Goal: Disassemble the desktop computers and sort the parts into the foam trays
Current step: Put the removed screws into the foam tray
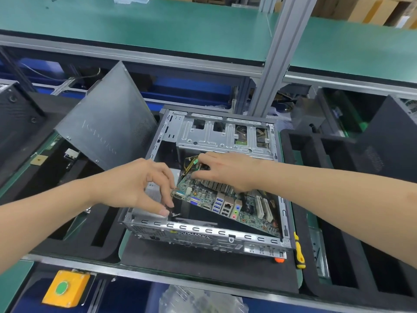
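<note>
From my head camera, I see the open computer case (203, 231) lying flat on a black mat in front of me, between two black foam trays (101, 245). The motherboard (203, 196) is inside the case, tilted, with its left end raised off the case floor and its right end low against the right wall. Its row of rear ports faces me.

My left hand (140, 186) is clamped on the board's raised left corner, its fingers curled and pinching the edge beside the serial port. My right hand (225, 171) has bent fingers gripping the board's far side, and it lies over the finned heatsink (217, 186), close to the yellow and black cables (190, 162).

The metal drive cage (225, 134) fills the far end of the case. The grey side panel (108, 127) leans upright just left of the case. A yellow and black screwdriver (299, 251) lies by the case's near right corner. A yellow box with a green button (65, 288) sits below the bench edge.
</note>
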{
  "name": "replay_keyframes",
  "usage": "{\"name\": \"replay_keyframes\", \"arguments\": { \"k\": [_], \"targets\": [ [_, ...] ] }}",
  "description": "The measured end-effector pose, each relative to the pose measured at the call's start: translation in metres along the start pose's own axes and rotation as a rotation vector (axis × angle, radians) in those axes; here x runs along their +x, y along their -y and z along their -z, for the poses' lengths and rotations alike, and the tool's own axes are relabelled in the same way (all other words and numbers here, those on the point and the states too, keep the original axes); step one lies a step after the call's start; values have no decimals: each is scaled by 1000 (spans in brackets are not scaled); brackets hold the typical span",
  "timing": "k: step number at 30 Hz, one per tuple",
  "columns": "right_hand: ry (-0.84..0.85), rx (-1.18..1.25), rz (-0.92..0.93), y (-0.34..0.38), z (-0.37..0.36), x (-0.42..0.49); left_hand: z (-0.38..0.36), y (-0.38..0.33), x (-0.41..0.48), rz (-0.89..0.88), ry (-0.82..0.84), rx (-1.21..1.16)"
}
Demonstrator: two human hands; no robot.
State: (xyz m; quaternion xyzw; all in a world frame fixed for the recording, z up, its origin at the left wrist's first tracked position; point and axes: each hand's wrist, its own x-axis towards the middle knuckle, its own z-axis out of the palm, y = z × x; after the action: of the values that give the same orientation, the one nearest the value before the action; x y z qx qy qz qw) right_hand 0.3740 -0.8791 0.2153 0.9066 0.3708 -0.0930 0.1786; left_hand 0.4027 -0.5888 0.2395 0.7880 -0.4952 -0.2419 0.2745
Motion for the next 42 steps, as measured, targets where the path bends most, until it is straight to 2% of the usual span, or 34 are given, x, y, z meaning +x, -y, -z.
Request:
{"name": "replay_keyframes", "arguments": {
  "k": [7,12,21,25,32,35,38,39,42],
  "targets": [
    [8,24,40,-1,8,1,3,5,5,-17,-124,10],
    [-15,73,15,3,5,-4,-12,1,15,-67,-83,24],
    [-35,242,-64,-5,15,-13,9,-5,23,-135,-205,102],
    [-13,369,-56,-3,26,-8,32,-2,26,-54,-132,-112],
    [44,310,22,-20,48,-10,38,5,22,-32,-6,-405],
    [59,344,32,-27,62,-15,28,7,28,81,-169,-670],
    [43,363,55,-33,73,-21,19,5,39,389,-383,-793],
    [40,363,58,-34,77,-23,17,5,41,472,-366,-803],
    [57,370,34,-32,93,-27,15,1,38,597,-124,-1005]
  ]
}}
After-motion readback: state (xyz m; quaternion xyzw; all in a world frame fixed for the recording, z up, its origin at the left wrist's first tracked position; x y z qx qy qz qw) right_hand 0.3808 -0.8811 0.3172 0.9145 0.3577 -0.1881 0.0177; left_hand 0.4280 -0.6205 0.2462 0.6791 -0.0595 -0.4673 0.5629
